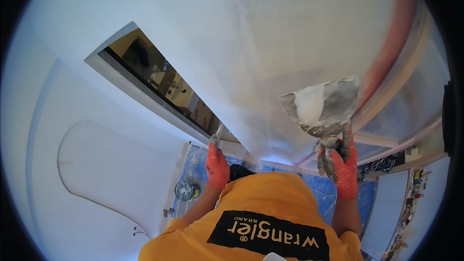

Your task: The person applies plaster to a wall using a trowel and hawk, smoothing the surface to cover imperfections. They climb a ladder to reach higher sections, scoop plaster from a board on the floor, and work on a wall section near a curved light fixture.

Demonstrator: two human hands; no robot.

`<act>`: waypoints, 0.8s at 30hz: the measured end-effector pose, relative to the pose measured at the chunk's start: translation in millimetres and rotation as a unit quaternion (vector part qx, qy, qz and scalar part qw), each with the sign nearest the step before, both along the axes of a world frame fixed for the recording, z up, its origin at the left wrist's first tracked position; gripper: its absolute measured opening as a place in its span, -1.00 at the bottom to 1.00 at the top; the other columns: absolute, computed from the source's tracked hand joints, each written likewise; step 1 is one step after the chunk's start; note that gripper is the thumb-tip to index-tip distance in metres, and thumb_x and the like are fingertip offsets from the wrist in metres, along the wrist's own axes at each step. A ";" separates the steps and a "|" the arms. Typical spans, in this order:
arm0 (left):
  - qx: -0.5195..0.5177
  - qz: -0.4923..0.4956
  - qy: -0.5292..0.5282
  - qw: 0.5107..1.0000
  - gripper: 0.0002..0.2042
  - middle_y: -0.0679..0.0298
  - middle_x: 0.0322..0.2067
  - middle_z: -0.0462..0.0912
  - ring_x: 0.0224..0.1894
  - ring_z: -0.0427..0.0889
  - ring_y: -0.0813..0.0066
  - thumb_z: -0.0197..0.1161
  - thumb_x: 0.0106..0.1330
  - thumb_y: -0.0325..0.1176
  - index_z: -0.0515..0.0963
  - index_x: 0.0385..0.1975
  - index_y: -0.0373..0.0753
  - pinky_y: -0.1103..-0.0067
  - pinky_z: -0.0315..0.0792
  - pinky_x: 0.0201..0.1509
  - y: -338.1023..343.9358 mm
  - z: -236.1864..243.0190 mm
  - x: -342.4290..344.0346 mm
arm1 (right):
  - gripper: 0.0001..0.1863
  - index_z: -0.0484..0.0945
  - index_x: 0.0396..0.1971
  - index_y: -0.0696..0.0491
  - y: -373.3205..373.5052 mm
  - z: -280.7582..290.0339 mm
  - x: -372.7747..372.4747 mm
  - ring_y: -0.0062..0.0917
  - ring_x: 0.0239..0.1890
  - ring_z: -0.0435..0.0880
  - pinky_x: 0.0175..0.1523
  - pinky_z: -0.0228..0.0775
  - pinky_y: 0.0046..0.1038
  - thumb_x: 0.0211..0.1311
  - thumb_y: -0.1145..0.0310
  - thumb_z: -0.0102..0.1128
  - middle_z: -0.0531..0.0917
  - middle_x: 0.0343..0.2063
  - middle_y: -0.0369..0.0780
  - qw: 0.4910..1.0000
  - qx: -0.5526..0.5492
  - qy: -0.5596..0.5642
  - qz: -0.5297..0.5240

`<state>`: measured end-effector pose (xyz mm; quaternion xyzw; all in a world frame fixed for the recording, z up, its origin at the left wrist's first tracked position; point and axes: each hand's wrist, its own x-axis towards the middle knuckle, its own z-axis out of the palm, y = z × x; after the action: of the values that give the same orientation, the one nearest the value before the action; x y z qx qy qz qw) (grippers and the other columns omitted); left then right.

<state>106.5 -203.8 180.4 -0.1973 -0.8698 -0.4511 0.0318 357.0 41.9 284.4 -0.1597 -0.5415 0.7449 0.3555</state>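
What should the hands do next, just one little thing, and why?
Perhaps the left hand could bring its small tool to the wide blade in the right hand and scoop some white paste: paste lies on that blade, and the tool is apart from it.

Room under renovation, patchy plastered wall [251, 48], spattered blue floor sheeting [196, 160], smeared bucket [185, 191], wide putty knife [340, 102] carrying white compound [311, 104]

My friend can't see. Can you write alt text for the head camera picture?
A person in a yellow-orange shirt holds up a wide metal blade bearing white paste with the gloved right hand, before a pale wall. The gloved left hand seems to hold a small tool. A bucket stands on blue floor covering.
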 end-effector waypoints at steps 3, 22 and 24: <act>0.421 -0.029 -0.317 0.850 -0.62 0.16 -0.06 0.63 -0.05 0.65 0.24 0.03 0.40 -0.28 0.42 0.16 -0.28 0.30 0.51 0.08 -6.7 -18.0 2.5 | -0.23 0.16 0.41 0.03 -2.0 -31.3 1.8 -0.53 -0.46 0.54 -0.41 0.42 -0.46 0.17 0.58 0.18 0.56 -0.22 -0.16 0.975 0.217 -0.039 -0.002; 0.508 -0.187 -0.162 0.825 -0.53 0.21 0.20 0.42 0.20 0.45 0.37 0.02 0.49 -0.13 0.28 0.29 -0.25 0.41 0.37 0.27 10.4 103.4 19.7 | -0.69 0.47 0.05 0.15 -12.0 -3.1 -12.0 -0.57 -0.41 0.55 -0.29 0.41 -0.51 0.31 0.49 0.06 0.59 -0.41 -0.27 0.956 0.085 -0.137 0.246; 0.427 -0.192 -0.035 0.883 -0.48 0.23 0.26 0.35 0.24 0.40 0.39 -0.01 0.51 -0.09 0.21 0.34 -0.25 0.43 0.33 0.30 14.2 114.3 19.3 | -0.69 0.48 0.02 0.18 -18.9 -9.2 -3.4 -0.59 -0.35 0.56 -0.24 0.41 -0.51 0.28 0.51 0.11 0.61 -0.35 -0.28 0.962 -0.075 -0.057 0.256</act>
<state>125.7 -189.7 294.6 -0.3120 -0.5384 -0.7828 -0.0047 353.6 22.9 275.1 -0.0844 -0.5267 0.8388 0.1086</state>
